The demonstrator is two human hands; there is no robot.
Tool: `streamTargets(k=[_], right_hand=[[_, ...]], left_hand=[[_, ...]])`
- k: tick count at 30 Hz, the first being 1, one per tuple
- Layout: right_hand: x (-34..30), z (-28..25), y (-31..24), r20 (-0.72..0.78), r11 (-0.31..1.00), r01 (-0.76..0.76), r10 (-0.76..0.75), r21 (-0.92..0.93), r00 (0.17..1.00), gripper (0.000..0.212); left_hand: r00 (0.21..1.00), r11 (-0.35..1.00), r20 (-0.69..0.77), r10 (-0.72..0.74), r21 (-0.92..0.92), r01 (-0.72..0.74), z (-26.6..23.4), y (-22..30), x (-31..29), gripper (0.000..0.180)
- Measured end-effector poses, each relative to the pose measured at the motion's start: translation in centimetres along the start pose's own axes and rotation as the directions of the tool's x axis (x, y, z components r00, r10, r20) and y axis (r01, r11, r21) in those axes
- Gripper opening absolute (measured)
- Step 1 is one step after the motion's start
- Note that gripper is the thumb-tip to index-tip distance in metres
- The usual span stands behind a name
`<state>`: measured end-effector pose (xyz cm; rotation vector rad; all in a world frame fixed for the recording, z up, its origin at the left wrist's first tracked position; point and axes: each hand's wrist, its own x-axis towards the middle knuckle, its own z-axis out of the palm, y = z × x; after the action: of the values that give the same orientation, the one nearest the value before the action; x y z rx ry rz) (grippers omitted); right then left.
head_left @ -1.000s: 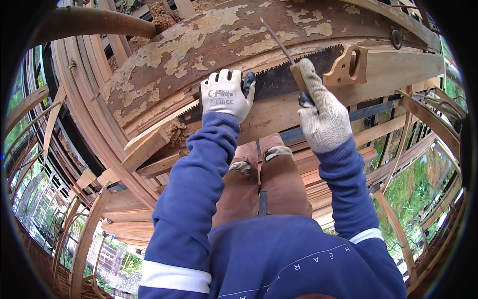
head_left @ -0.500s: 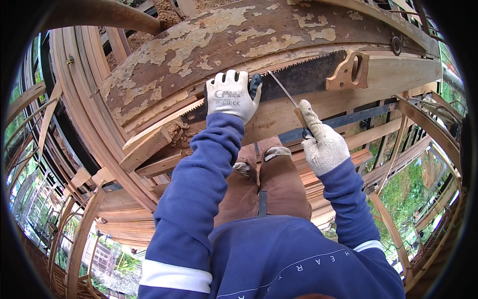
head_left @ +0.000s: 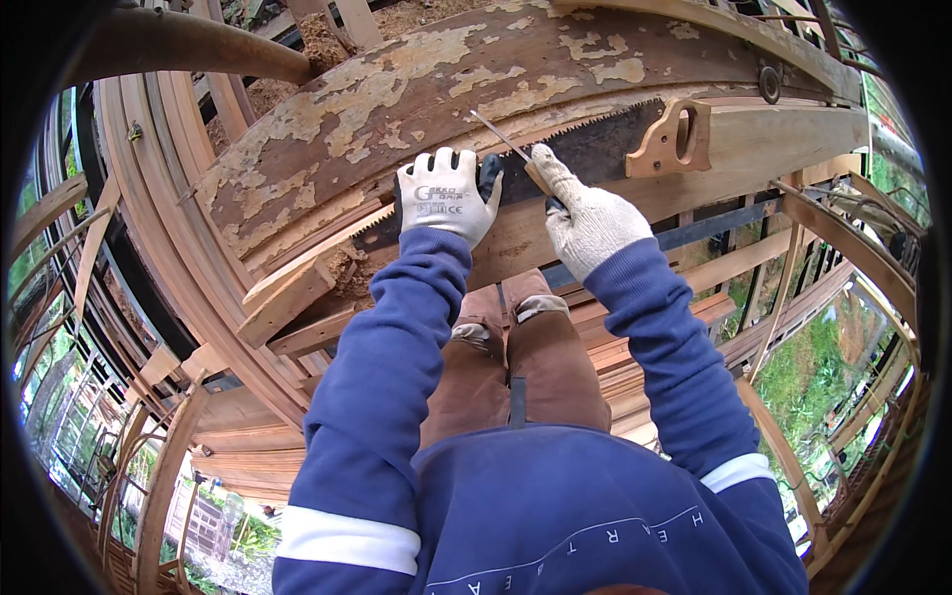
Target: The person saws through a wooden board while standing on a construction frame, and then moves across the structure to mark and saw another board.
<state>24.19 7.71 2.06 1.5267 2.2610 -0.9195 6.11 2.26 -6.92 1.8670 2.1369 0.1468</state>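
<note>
A handsaw [head_left: 595, 146] lies along a timber beam, its toothed edge facing away from me and its wooden handle to the right. My left hand [head_left: 444, 198], in a white glove with dark thumb and palm coating, is closed over the blade left of its middle. A slim metal file [head_left: 504, 137] with a wooden handle is in my right hand [head_left: 598, 226], also gloved, the index finger laid along the handle. The file slants across the blade, its tip past the teeth. Whether it touches a tooth I cannot tell.
The pale beam [head_left: 764, 139] runs beside a long plank [head_left: 397, 114] with flaking bark. Sawdust [head_left: 347, 276] is heaped near a short wooden block [head_left: 288, 302] at the left. Long boards [head_left: 178, 198] stretch along the left, and a rusty pipe [head_left: 198, 45] crosses the upper left.
My right hand has pushed the file forward and to the left, so more of it reaches over the toothed edge. The left hand keeps its hold on the blade.
</note>
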Motion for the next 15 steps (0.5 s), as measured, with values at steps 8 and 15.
streamTargets(k=[8, 15], right_hand=[[-2.9, -0.3, 0.8, -0.259, 0.968, 0.122, -0.062, 0.22, 0.964, 0.067], [-7.3, -1.0, -0.1, -0.053, 0.992, -0.015, 0.022, 0.126, 0.998, 0.065]], left_hand=[[0.999, 1.0, 0.026, -0.028, 0.008, 0.027, -0.2, -0.1, -0.1, 0.035], [0.999, 1.0, 0.022, -0.028, -0.01, 0.028, 0.0, -0.1, 0.0, 0.035]])
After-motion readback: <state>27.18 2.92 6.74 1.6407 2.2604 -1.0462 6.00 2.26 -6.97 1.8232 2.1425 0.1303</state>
